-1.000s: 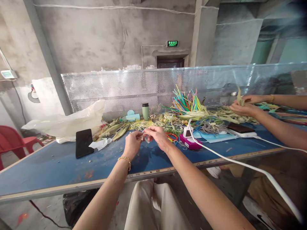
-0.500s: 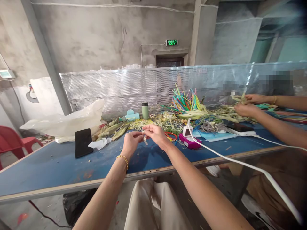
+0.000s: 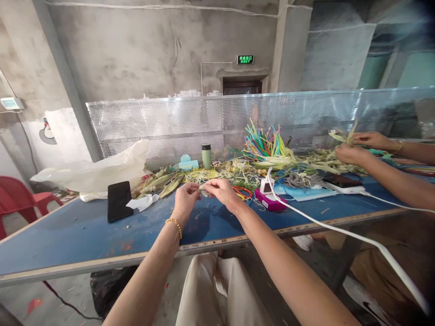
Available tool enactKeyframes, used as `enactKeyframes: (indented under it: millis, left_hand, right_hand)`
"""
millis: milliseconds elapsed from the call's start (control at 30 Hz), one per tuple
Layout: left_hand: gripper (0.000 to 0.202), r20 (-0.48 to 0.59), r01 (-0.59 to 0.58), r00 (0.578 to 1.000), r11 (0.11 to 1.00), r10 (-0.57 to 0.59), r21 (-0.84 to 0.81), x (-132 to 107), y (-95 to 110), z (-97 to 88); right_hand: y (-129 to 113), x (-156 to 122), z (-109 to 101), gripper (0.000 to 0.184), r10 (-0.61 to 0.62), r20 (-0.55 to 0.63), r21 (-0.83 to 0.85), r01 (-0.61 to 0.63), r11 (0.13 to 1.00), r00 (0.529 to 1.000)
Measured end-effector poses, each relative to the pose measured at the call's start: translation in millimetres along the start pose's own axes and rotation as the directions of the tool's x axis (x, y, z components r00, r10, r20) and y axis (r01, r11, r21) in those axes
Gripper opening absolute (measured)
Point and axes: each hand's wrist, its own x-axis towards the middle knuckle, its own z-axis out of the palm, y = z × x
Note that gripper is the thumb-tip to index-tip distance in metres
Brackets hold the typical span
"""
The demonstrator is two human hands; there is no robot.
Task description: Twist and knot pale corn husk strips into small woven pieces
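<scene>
Above the blue table [image 3: 78, 235], my left hand [image 3: 186, 201] and my right hand [image 3: 222, 192] meet fingertip to fingertip. Both pinch a small pale strip of husk [image 3: 204, 188] between them. A gold bead bracelet sits on my left wrist. Just beyond my hands lie corn-husk pieces [image 3: 163, 182] and a heap of shredded husk [image 3: 234, 172]. Red-handled scissors [image 3: 243, 193] rest right of my right hand.
A black phone [image 3: 118, 201], crumpled tissue [image 3: 142, 202], white plastic bag [image 3: 98, 174], green flask [image 3: 205, 156], coloured strips [image 3: 263, 142], magenta box [image 3: 270, 200] and white cable [image 3: 340, 233] are on the table. Another person's hands [image 3: 353, 147] work husk at the right. A red chair [image 3: 16, 199] stands left.
My hands stayed together at the same spot, fingers shifting slightly on the husk strip. The other person's hands at the right rose a little with their husk.
</scene>
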Motion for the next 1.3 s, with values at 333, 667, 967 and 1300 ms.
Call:
enactKeyframes:
  millis: [333,667,967,1300]
  left_hand:
    - [0.015,0.070,0.026,0.997,0.987,-0.015,-0.161,-6,9,2.8]
    - [0.022,0.135,0.065,0.991,0.954,-0.026,-0.294,-9,15,4.3]
    - [0.016,0.119,0.036,0.993,0.957,-0.002,-0.286,-7,10,3.3]
    - [0.027,0.117,0.048,0.993,0.968,-0.020,-0.248,-8,12,2.5]
  right_hand:
    - [2,0,1,0.032,0.001,-0.025,-0.035,-0.002,0.999,1.000]
    - [7,1,2,0.028,0.037,-0.022,0.025,-0.037,0.999,0.999]
    - [14,3,4,0.022,-0.034,0.016,-0.085,0.035,0.996,0.999]
    - [18,3,3,0.008,-0.012,-0.012,-0.151,0.010,0.989,1.000]
